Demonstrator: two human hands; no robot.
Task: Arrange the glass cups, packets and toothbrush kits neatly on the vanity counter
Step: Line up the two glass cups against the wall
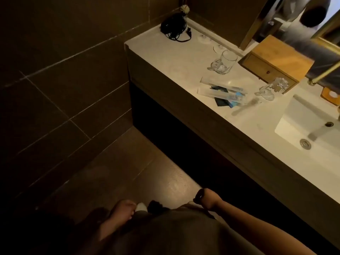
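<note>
Two glass cups lie tipped on the counter (158, 52): one cup (223, 63) left of the wooden box (276, 59), the other cup (272, 88) in front of it, near the sink (303, 115). Between them the clear toothbrush kits (222, 91) lie crossed over dark packets (223, 103). The cups look heavy, hard, slick and breakable, so best taken by the handle or around the body. The kits seem light, stiff tubes; pinch them mid-length. The packets are thin and flat, so slide or lift by an edge. Both hands hang low, well away from the counter: the left hand (122, 210) seems loosely curled and empty, the right hand (207, 198) is closed in a fist, contents unclear.
</note>
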